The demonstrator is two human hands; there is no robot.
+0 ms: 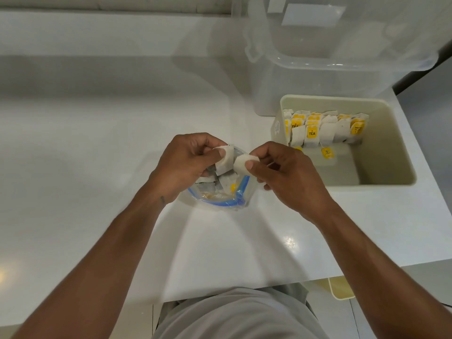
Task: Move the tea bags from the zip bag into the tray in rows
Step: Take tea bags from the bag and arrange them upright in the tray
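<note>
A person's grey shirt (234, 316) fills the lower edge, and both bare forearms reach forward over a glossy white table (85, 155) that reflects soft ceiling light. The left hand (186, 165) pinches a white tea bag (226, 159) between thumb and curled fingers; the right hand (286, 172) pinches a second white tea bag (241, 163) the same way, and the two bags almost touch. Directly beneath the hands lies the open zip bag (221, 203), clear plastic with a blue zip strip, with more tea bags (220, 182) inside. Further off to the right sits a cream rectangular tray (393, 143). Along its far wall stand rows of tea bags (322, 129), white with yellow tags, several reading "TEA"; one yellow tag (327, 152) hangs loose on its string. Behind the tray stands a large clear plastic container (342, 77) with a clip-on lid.
</note>
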